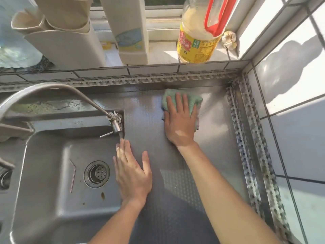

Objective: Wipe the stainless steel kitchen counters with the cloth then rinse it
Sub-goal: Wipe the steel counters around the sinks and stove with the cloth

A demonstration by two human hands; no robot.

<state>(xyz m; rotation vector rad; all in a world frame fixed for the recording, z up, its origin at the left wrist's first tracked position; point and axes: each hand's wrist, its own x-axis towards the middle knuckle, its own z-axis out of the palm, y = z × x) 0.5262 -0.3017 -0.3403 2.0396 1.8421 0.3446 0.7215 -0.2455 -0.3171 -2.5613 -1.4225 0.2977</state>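
A green cloth [194, 99] lies on the stainless steel counter [216, 138] near its back edge. My right hand [179, 120] presses flat on the cloth, fingers spread and pointing away from me. My left hand [131, 171] rests flat and empty on the counter at the sink's right rim, fingers apart. The sink [52, 173] sits to the left, with its drain strainer [97, 174] near my left hand. A curved faucet [73, 91] arches over the sink, its spout [115, 124] at the sink's back right corner.
A yellow oil bottle [197, 39] with a red handle and a garlic bulb [228, 40] stand on the tiled sill behind the counter. Beige holders [66, 44] and a white carton [130, 36] stand at the back left. White tiled wall [290, 85] bounds the right. A straw [73, 175] lies in the sink.
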